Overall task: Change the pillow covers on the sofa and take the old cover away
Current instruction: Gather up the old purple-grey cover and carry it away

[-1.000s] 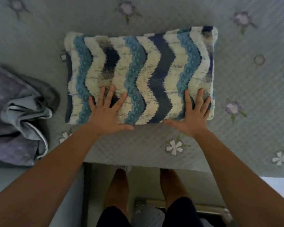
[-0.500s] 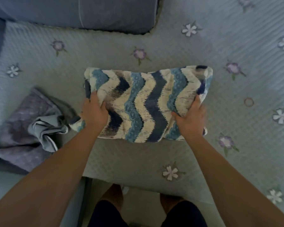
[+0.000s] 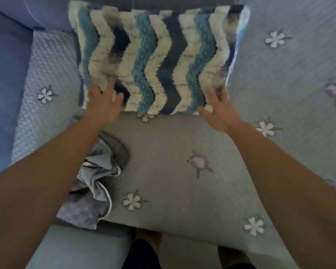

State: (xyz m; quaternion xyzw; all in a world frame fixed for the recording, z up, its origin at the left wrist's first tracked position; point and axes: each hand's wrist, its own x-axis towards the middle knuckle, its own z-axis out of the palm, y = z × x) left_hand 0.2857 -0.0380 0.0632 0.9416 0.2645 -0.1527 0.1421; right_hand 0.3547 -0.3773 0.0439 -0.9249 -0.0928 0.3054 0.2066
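A rectangular pillow w/ shaggy, tufted zigzag stripes in cream, teal & navy is seen at 12 o'clock, at the back of the blue sofa. Its lower edge is set on the quilted, flower-embroidered throw. The left hand is laid on the pillow's lower corner at approx. 10 o'clock, fingers straight & spread, thumb out. The right hand is placed at the opposite lower corner, approx. 1 o'clock, fingers straight against the pile; nothing is gripped. A crumpled, smooth grey-lilac old cover w/ pale piping lies at 7 o'clock by the seat's front edge, partly hidden by the left forearm.
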